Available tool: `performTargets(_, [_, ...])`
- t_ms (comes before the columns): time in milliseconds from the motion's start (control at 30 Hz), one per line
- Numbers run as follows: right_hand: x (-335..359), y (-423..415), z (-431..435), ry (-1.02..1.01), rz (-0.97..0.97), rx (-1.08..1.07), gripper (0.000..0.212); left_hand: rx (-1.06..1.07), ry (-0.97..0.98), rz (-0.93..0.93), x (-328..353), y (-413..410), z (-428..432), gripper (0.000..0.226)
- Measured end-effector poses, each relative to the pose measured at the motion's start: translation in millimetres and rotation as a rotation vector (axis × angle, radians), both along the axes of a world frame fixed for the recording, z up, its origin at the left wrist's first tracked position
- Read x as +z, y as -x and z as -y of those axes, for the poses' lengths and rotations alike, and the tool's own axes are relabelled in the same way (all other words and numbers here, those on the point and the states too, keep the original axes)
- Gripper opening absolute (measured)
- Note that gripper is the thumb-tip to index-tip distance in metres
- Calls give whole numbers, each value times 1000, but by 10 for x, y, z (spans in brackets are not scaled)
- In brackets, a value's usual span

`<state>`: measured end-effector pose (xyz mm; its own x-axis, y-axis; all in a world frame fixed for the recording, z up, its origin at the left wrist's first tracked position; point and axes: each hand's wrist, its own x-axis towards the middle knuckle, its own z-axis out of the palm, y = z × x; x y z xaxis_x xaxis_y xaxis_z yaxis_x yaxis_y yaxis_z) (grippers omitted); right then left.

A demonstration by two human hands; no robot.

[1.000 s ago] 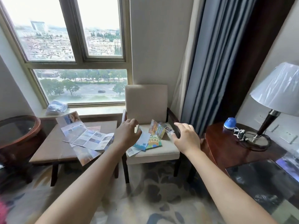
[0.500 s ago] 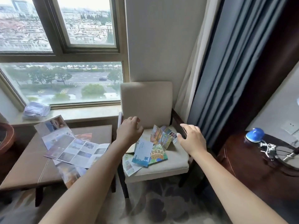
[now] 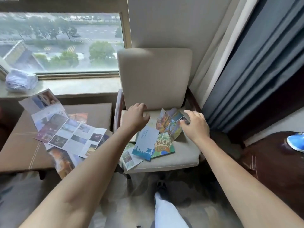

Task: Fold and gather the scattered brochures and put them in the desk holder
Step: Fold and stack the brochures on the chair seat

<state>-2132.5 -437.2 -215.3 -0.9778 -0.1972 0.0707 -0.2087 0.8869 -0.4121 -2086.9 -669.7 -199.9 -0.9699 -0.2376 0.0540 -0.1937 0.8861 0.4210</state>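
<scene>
Several brochures lie on the seat of a beige chair (image 3: pixel 184 155): a pale blue one (image 3: pixel 145 143), a green one with yellow lettering (image 3: pixel 162 144), a colourful half-unfolded one (image 3: pixel 168 124) standing up in zigzag folds, and a white one (image 3: pixel 129 157) hanging over the seat's front edge. My right hand (image 3: pixel 195 125) hovers at the right end of the colourful brochure, fingers spread and just touching it. Over the seat's back left, my left hand (image 3: pixel 135 117) holds nothing, its fingers apart. More unfolded brochures (image 3: pixel 72 134) spread across the low table (image 3: pixel 18 150) on the left. No desk holder is in view.
A window sill with a white bundle (image 3: pixel 21 80) runs behind the low table. Grey-blue curtains (image 3: pixel 256 71) hang to the right of the chair. A dark wooden desk (image 3: pixel 276 170) with a blue object (image 3: pixel 296 141) stands at the right edge. My shoe (image 3: pixel 162 189) shows on the patterned carpet.
I have come closer and the view has tilted down. Both hands have advanced over the chair seat, and the right hand has reached the colourful unfolded brochure.
</scene>
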Motion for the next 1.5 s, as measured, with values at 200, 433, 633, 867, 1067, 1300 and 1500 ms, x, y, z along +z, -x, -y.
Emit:
performTargets(200, [-546, 748, 126, -29, 141, 91, 47, 66, -34, 94, -595, 670, -26, 29])
performTargets(433, [-1346, 1027, 296, -27, 309, 109, 47, 136, -98, 238, -1436, 863, 0, 32])
performTargets(633, [-2475, 1010, 410, -34, 447, 64, 49, 71, -144, 406, -2587, 716, -209, 33])
performTargets(867, [-3165, 1027, 509, -46, 462, 69, 48, 77, -184, 434, -3241, 727, -139, 33])
performTargets(1067, [-3381, 852, 374, 245, 638, -766, 26, 264, -105, 444, -3408, 753, 196, 42])
performTargets(1300, [-3630, 503, 402, 750, 1128, -1254, 25, 335, -140, 447, -3628, 808, 195, 56])
performTargets(1500, [-3705, 529, 604, 937, 1014, -1219, 33, 440, -211, 510, -3815, 881, 123, 54])
